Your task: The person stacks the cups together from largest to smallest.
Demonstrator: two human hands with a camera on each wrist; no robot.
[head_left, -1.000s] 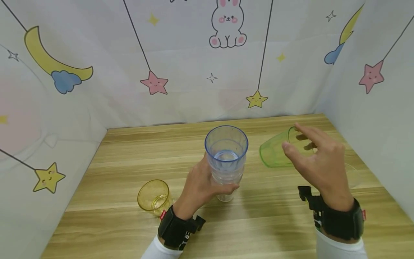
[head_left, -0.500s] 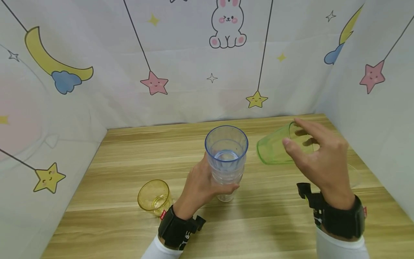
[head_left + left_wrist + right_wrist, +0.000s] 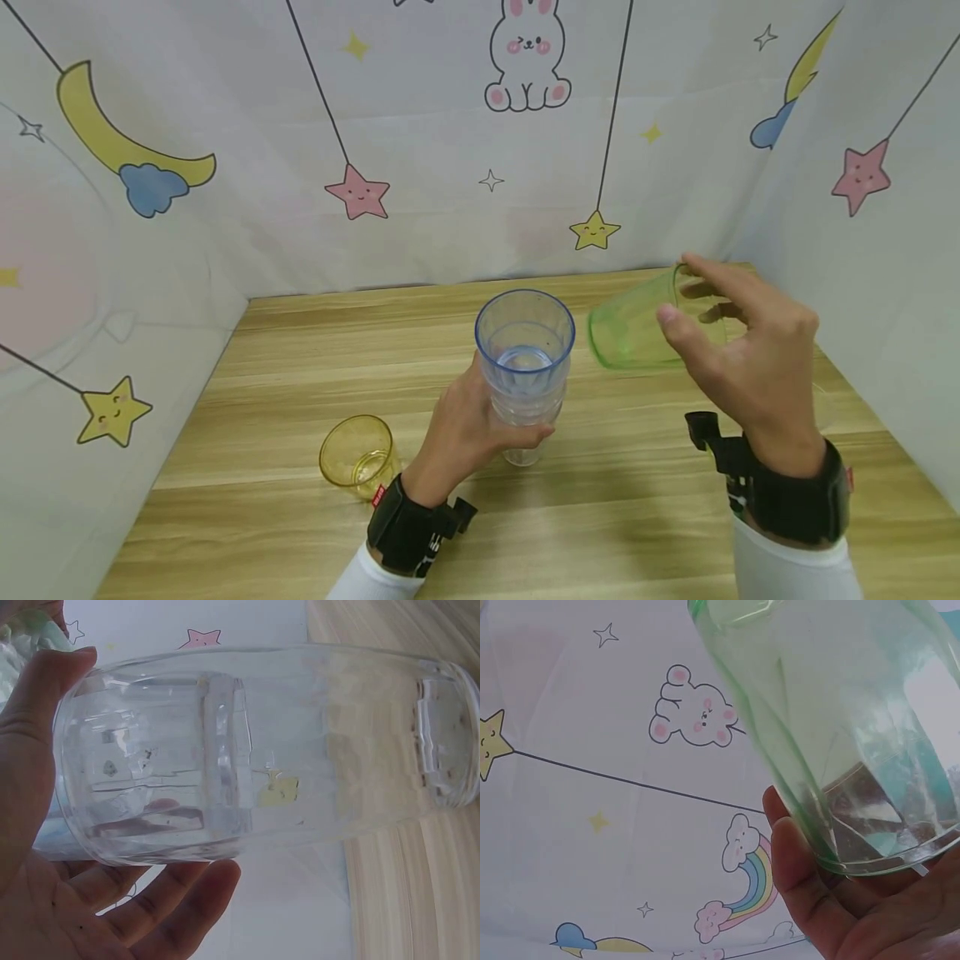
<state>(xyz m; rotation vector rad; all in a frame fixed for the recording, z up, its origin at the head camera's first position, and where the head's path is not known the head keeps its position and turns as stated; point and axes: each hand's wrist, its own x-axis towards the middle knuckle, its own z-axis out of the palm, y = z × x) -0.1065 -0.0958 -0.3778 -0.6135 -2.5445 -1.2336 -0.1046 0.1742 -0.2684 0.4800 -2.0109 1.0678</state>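
My left hand (image 3: 472,425) curls round a tall clear glass (image 3: 285,750). A blue-rimmed cup (image 3: 525,333) sits upright in its mouth; in the left wrist view the thumb lies at the glass's rim, the other fingers along its side. To the right, my right hand (image 3: 750,350) grips a green see-through cup (image 3: 633,329) by one end, fingertips and thumb on its wall. The cup is tipped on its side in the air, its other end toward the blue-rimmed cup. In the right wrist view the green cup (image 3: 817,727) rises from the curled fingers.
A yellow see-through cup (image 3: 356,454) stands left of the left wrist on the wooden table (image 3: 600,533). Behind the right wrist shows the faint edge of something clear and round (image 3: 825,404). A printed white cloth (image 3: 442,125) walls the table's back and sides.
My right hand has lifted the green cup steadily upward, bringing its far end slightly left. The left hand and the stacked glass and cup have stayed put.
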